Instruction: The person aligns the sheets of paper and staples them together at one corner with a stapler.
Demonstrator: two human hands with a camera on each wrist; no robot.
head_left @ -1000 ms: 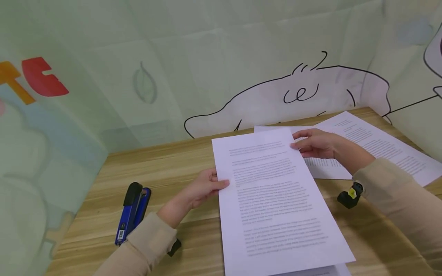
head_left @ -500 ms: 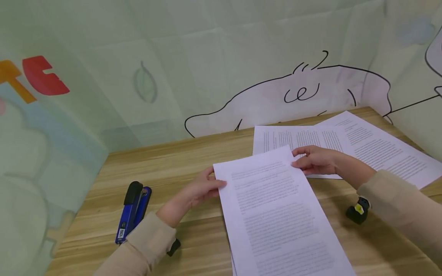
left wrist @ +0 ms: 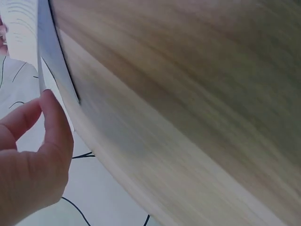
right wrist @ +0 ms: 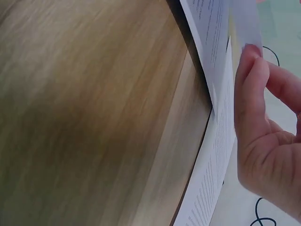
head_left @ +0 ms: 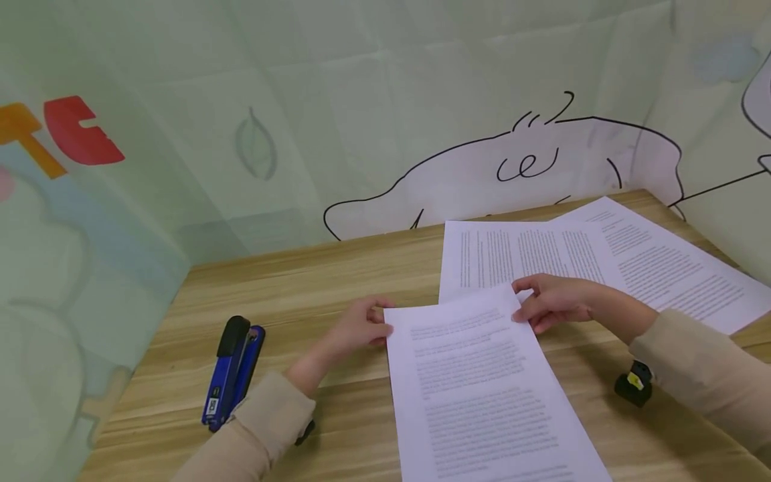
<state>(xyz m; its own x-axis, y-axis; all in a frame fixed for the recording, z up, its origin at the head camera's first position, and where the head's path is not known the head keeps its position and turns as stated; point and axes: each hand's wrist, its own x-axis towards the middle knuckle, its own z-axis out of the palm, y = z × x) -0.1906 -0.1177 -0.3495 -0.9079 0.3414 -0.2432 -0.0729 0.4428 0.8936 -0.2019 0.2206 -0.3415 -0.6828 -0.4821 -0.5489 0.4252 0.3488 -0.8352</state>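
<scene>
A printed sheet of paper (head_left: 482, 402) slopes toward the person over the front middle of the table, its lower end out of the head view. My left hand (head_left: 359, 328) pinches its left edge near the top corner between thumb and fingers. On the opposite side, my right hand (head_left: 554, 304) pinches the top right corner. The left wrist view has the left hand (left wrist: 37, 146) gripping the raised paper edge, with another paper layer (left wrist: 59, 61) beneath. Seen from the right wrist, the right hand (right wrist: 268, 117) holds a lifted corner (right wrist: 247, 23) above further printed paper (right wrist: 207, 179).
Left of the hands, a blue and black stapler (head_left: 229, 375) lies on the wooden table (head_left: 301, 288). Two printed sheets overlap at the back right, one sideways (head_left: 488, 251) and one slanted (head_left: 668, 261). A fabric backdrop (head_left: 361, 100) with drawings stands behind the table.
Both hands keep their hold while the sheet's top edge has come down and toward the person. More of the sideways sheet behind it shows. The stapler has stayed put.
</scene>
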